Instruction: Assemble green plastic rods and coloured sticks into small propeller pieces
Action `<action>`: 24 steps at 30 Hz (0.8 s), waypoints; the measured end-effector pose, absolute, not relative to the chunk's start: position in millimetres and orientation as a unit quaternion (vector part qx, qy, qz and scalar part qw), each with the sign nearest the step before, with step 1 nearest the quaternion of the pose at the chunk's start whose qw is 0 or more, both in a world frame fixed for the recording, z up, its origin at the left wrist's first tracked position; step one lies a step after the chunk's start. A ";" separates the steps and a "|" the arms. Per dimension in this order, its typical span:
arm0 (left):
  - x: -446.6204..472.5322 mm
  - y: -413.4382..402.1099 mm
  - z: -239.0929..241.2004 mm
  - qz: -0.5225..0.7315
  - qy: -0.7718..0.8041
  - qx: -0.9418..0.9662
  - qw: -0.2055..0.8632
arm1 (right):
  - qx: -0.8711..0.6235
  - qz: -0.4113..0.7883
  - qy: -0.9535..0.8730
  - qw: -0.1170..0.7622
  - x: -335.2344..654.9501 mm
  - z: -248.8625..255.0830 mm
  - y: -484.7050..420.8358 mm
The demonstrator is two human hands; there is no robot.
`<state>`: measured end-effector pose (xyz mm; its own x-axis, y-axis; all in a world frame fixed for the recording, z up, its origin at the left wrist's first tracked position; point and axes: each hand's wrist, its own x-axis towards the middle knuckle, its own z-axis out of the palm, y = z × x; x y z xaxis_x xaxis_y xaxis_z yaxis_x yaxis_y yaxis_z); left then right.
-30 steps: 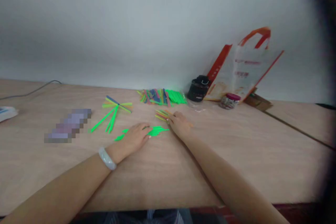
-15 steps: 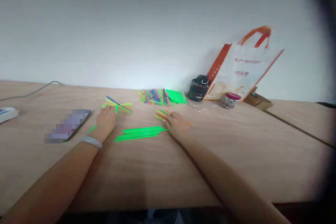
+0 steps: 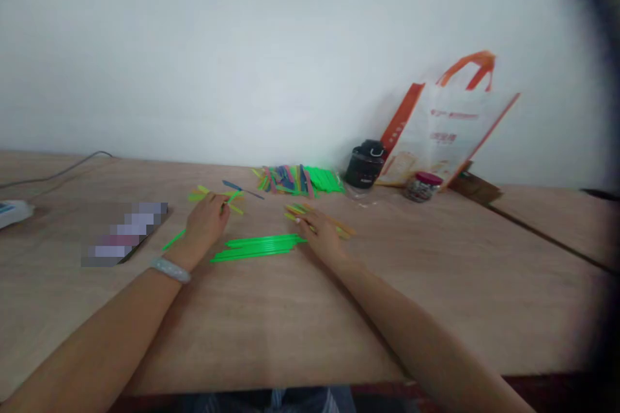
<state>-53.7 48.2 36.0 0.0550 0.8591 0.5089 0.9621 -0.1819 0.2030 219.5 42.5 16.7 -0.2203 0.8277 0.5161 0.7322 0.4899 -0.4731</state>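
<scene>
My left hand (image 3: 206,224), with a pale bangle at the wrist, rests closed on a small scatter of coloured sticks (image 3: 227,195) and pinches a green stick. A neat bundle of green sticks (image 3: 259,246) lies between my hands. My right hand (image 3: 322,236) holds several mixed-colour sticks (image 3: 301,210) against the wooden table (image 3: 300,322), its fingers curled over them. A larger pile of coloured sticks (image 3: 298,179) lies further back by the wall.
A phone (image 3: 126,232) lies at the left, with a white device (image 3: 12,211) and a cable at the far left. A black jar (image 3: 364,166), a small red-lidded jar (image 3: 422,186) and an orange-and-white bag (image 3: 448,132) stand at the back right.
My left hand left the green bundle and moved left and back to the scattered sticks, where it now pinches one. The scatter has shifted. My right hand has stayed on its sticks.
</scene>
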 end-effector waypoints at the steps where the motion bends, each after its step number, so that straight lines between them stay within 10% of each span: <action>1: -46.0 44.0 36.1 -0.285 -0.605 -0.738 0.090 | -0.498 0.104 -0.764 0.396 216.4 17.0 41.5; 9: 2.7 11.6 24.6 -0.279 -0.465 -0.840 0.034 | -0.454 0.407 -0.662 0.437 197.6 18.7 27.9; 24: 14.3 3.4 18.5 -0.309 -0.429 -0.849 0.006 | -0.431 0.468 -0.636 0.437 182.6 12.6 17.8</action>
